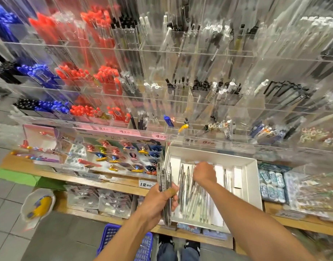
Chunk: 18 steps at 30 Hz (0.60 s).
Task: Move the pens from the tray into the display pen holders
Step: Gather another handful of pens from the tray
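— What did the pens look like?
— Slim, clear and silvery, loose in the white tray. The left hand gripped a bundle; the right hand was curled over the tray, grip unclear.

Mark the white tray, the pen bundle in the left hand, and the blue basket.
white tray (253,178), head view, on its right inner wall.
pen bundle (163,178), head view, on the upper part above the left hand (158,202).
blue basket (109,236), head view, on its left mesh rim.

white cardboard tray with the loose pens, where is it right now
In the head view the white cardboard tray sits right of centre on the wooden shelf, below the clear acrylic holders, with the right hand reaching in.
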Each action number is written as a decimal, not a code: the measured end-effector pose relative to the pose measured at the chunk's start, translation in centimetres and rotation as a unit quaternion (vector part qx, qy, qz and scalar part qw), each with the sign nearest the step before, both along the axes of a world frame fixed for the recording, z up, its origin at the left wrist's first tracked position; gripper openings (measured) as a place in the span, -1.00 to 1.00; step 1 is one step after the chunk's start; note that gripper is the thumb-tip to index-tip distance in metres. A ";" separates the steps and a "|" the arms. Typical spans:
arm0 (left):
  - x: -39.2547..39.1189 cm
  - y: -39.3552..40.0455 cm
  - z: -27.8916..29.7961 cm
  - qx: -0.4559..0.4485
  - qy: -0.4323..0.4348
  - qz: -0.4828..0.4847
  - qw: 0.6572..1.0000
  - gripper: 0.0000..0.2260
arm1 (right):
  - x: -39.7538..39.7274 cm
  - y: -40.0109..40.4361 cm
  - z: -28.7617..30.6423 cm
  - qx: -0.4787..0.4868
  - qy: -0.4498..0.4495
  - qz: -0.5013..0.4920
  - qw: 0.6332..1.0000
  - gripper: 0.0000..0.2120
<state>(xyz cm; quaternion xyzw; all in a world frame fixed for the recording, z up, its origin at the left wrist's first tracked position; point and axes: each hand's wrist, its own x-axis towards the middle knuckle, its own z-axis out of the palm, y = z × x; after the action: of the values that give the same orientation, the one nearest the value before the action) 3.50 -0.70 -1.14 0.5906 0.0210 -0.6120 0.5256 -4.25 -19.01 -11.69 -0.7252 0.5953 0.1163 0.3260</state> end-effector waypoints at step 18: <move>-0.5 -0.6 0.0 0.030 -0.021 0.023 0.999 -0.88 | -2.4 0.6 1.2 0.050 -0.168 -0.158 0.972 -0.71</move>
<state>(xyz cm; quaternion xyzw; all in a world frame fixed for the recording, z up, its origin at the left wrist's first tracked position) 3.01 -1.30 -1.17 0.6178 0.0420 -0.5862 0.5224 -6.68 -18.39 -10.44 -0.6142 0.6325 -0.0303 0.4711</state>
